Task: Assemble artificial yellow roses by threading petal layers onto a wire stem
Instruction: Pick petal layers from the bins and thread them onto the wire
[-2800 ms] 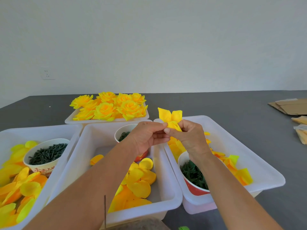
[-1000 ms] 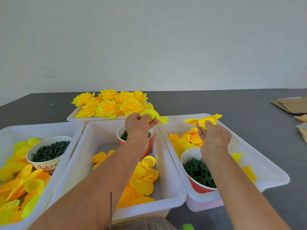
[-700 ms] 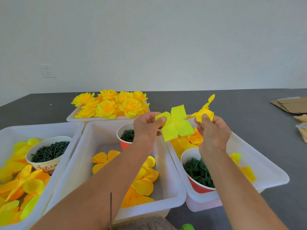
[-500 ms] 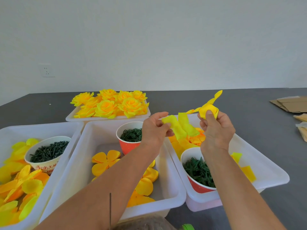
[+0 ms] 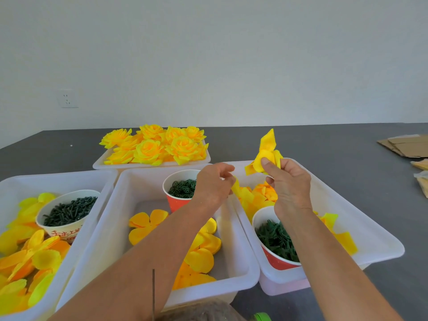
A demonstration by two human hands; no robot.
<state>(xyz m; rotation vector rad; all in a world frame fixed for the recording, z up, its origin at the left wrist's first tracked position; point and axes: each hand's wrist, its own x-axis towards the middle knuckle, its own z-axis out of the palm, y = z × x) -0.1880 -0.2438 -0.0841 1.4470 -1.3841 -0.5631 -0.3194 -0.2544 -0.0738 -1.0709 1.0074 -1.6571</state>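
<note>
**Yellow petals in both hands above the sorting bins**

A matte dark-grey table carries three glossy white plastic bins set side by side, with a shallower white tray behind them heaped with finished yellow roses — ruffled, layered, fabric-like. Loose rounded petal layers lie flat in the middle bin, beside a red paper cup of small dark-green rings. The right hand is raised over the right bin, thumb and curled fingers pinching a crumpled yellow petal cluster (one pointed petal stands upright). The left hand pinches a folded yellow petal piece — thin and limp, hanging over the right bin's near edge. A thin dark wire stands upright at the bottom edge.
</note>
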